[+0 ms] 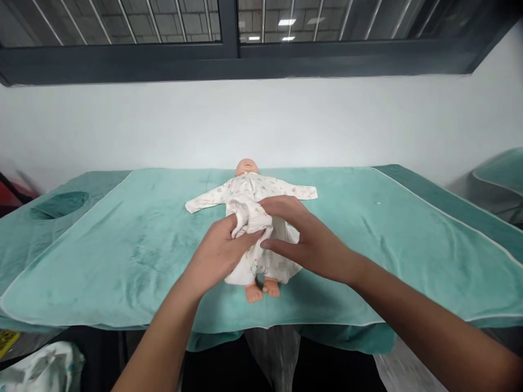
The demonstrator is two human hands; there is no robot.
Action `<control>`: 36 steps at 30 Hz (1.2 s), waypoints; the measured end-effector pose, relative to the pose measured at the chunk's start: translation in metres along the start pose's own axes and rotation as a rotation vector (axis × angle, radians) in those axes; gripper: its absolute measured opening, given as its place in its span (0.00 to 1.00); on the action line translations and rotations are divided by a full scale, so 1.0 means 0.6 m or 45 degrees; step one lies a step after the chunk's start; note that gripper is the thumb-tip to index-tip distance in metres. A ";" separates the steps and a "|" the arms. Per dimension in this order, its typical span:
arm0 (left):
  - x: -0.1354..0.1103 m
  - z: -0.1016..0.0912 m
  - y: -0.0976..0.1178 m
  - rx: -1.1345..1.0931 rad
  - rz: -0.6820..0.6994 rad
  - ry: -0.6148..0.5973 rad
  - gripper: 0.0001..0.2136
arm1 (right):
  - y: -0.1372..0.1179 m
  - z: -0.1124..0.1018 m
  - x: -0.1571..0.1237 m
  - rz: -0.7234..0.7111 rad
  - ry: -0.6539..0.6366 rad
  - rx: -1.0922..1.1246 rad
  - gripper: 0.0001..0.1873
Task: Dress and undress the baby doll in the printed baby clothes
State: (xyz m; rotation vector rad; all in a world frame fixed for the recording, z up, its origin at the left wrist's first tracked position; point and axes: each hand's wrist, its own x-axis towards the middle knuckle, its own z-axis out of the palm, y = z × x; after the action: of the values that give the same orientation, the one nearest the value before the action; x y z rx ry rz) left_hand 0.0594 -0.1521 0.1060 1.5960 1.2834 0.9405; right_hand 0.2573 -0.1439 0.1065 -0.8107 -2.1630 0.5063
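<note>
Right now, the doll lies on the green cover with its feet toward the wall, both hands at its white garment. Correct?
Not quite: the head view shows the doll with its head toward the wall, not its feet. It lies on the green cover, left hand and right hand at its white garment.

There are one baby doll (pixel 246 165), two doll feet (pixel 254 293), two sleeves (pixel 208 199), one left hand (pixel 220 249), one right hand (pixel 303 235) and two window panes (pixel 110 22).
</note>
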 end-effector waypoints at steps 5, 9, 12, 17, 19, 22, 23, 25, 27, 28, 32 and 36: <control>0.006 0.011 -0.013 0.386 0.277 0.095 0.13 | 0.024 0.000 0.001 -0.027 0.040 -0.315 0.29; -0.010 -0.001 -0.020 0.574 0.417 -0.117 0.12 | 0.013 -0.008 0.008 -0.240 -0.082 -0.344 0.22; -0.022 -0.017 -0.008 0.626 0.340 -0.247 0.16 | -0.001 -0.012 0.024 -0.321 -0.193 -0.241 0.21; -0.017 -0.035 0.010 0.784 0.344 -0.071 0.16 | -0.004 -0.015 0.069 -0.412 -0.202 -0.351 0.08; -0.007 -0.040 0.013 0.824 0.465 0.194 0.13 | -0.007 -0.020 0.086 -0.417 -0.123 -0.471 0.03; 0.004 -0.049 0.020 0.790 0.639 0.570 0.13 | -0.029 -0.034 0.101 -0.463 -0.097 -0.402 0.07; 0.003 -0.052 0.026 0.748 0.675 0.656 0.14 | -0.040 -0.039 0.103 -0.482 -0.108 -0.314 0.10; -0.004 -0.058 0.042 0.636 0.727 0.777 0.13 | -0.064 -0.048 0.104 -0.476 -0.153 -0.119 0.13; -0.017 -0.057 0.062 0.471 0.749 0.850 0.11 | -0.081 -0.051 0.105 -0.355 -0.177 0.045 0.16; -0.024 -0.053 0.072 0.364 0.740 0.853 0.10 | -0.086 -0.050 0.107 -0.258 -0.152 0.117 0.17; -0.032 -0.023 0.085 0.000 0.534 0.565 0.13 | -0.081 -0.030 0.117 0.124 0.084 0.402 0.21; -0.015 -0.011 0.059 0.013 0.265 0.226 0.14 | -0.057 -0.012 0.114 0.255 0.076 0.567 0.23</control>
State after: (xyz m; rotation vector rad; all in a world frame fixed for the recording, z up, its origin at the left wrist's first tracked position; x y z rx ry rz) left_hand 0.0635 -0.1631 0.1409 1.7089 1.2583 1.2297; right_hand 0.2146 -0.1206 0.1658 -0.7788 -1.8226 1.0095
